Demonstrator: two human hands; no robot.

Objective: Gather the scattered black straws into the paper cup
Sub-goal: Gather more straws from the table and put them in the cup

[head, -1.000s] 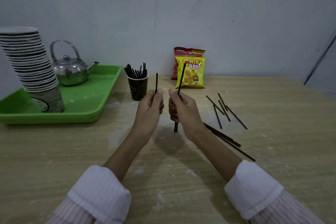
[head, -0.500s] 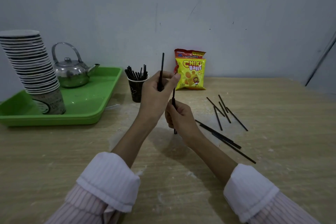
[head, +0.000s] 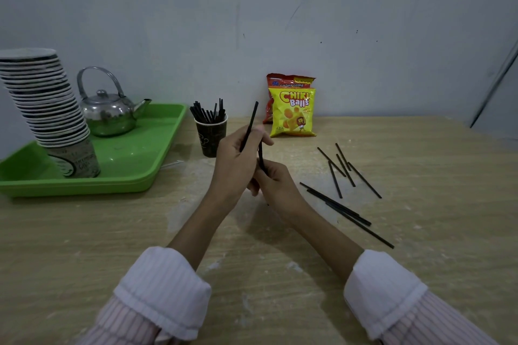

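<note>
**A:** ok where are we at with the cup (head: 210,137)?

**B:** It's upright on the table (head: 420,232), with a bunch of straws (head: 208,113) already poking out the top. Just right of the cup we've got the left hand (head: 235,159). Thumb and fingers are pinched on 1 straw, call it the left straw (head: 251,119). It leans up and to the right, and its top end sits higher than the cup's rim.

**A:** and the right hand?

**B:** The right hand (head: 276,182) is right of the cup too, but nearer to us, tucked in just under the left hand. We can't tell if the 2 hands actually touch. Its fingers are curled tight round the right straw (head: 261,155), and only a short bit sticks up out of the fist.

**A:** how many still out?

**B:** We count 8 loose straws (head: 364,180) lying flat, all well right of the cup. 5 are in a crossed bunch, and 3 nearly parallel ones lie nearer to us.

**A:** other stuff?

**B:** Left of the cup there's a green tray (head: 84,186) with a kettle (head: 108,115) and a leaning cup stack (head: 42,98) on it. Behind and right of the cup, 2 snack bags stand at the wall (head: 280,22), the yellow bag (head: 293,112) in front of the red bag (head: 280,81).
</note>
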